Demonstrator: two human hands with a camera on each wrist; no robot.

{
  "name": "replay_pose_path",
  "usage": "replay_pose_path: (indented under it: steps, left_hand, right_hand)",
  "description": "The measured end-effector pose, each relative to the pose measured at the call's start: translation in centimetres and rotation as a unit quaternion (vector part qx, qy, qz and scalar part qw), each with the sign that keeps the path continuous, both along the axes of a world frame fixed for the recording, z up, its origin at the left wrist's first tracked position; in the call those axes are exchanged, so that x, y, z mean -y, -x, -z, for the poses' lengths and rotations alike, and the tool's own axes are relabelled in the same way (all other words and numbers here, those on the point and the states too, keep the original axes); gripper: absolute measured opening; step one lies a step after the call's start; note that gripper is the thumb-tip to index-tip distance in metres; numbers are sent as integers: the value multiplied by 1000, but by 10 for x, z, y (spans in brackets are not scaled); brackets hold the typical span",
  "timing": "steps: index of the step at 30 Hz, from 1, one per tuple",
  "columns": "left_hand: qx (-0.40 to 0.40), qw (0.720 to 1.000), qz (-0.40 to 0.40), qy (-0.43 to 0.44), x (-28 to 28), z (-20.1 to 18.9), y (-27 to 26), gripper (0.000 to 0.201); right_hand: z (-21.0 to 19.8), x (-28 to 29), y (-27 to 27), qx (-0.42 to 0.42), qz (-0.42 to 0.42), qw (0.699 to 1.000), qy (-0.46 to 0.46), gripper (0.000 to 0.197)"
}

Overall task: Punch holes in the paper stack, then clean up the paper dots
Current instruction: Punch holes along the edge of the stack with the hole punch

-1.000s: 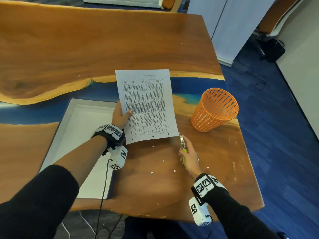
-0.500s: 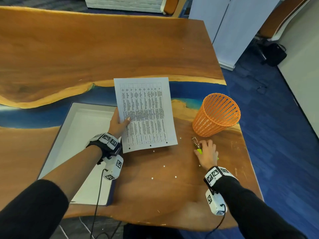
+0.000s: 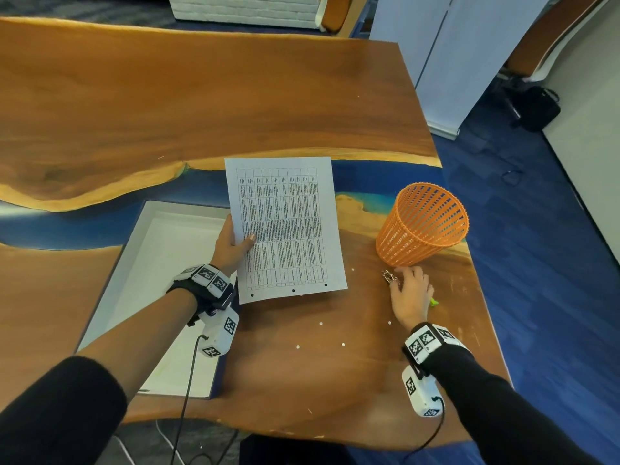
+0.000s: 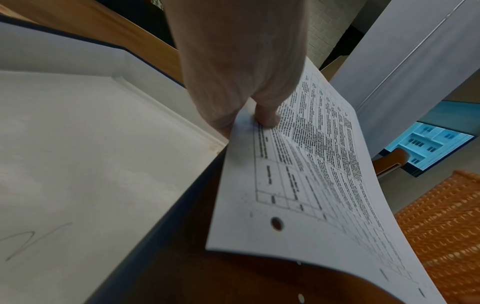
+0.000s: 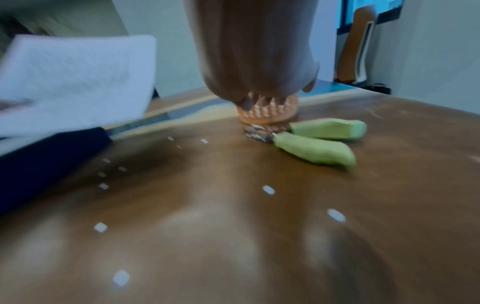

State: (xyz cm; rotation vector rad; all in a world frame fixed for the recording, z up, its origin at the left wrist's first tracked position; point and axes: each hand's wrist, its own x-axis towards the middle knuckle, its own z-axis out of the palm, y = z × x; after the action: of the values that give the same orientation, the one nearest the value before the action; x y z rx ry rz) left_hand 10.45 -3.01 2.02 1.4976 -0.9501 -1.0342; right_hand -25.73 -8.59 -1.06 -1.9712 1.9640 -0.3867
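Observation:
My left hand pinches the left edge of the printed paper stack, thumb on top, lifting it off the wooden table. Three punched holes line its near edge. The hole punch, with green handles and a metal head, lies on the table beside the orange basket. My right hand hovers just over it, fingers loose and apart from the handles. Several white paper dots lie scattered on the table between my hands.
An orange mesh basket stands upright at the right, just beyond the punch. A shallow white tray with a dark rim lies at the left under my left wrist. The table's right edge is close to my right hand.
My right hand carried the punch to the right, laid it beside the basket and let go. The left hand keeps holding the paper stack in about the same place.

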Motion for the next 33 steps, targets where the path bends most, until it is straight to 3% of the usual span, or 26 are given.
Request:
replay_pose_path:
  steps: [2,4,8,11,15,19,25,33]
  left_hand:
    - [-1,1000,5,-2,0,-2,3,57]
    - [-1,1000,11,-3,0,-5,7,57]
    - [-4,999,41,6,-1,-15,18,57]
    - [4,998,63,11,-3,-26,29,55]
    - [-18,998,1,61,-10,-41,56,45]
    - [-5,993,-51,107,-18,-49,84,39]
    - [20,996,-49,75,-26,-25,97,29]
    - [48,999,-5,25,-34,-10,87,43]
  right_hand:
    - [-15,3,-16,135,-13,991,24,17]
    - [-36,7,-36,270,-17,962,-24,19]
    - [-76,16,-71,396,-24,905,-151,54]
    - [-94,22,-88,494,-33,853,-163,54]
    - [-102,18,-99,475,-32,880,0,29]
    - [-107,-1,-106,474,-42,873,112,22]
    - [-80,-24,-101,471,-35,877,83,31]
    - [-64,-38,-92,410,-29,910,55,30]
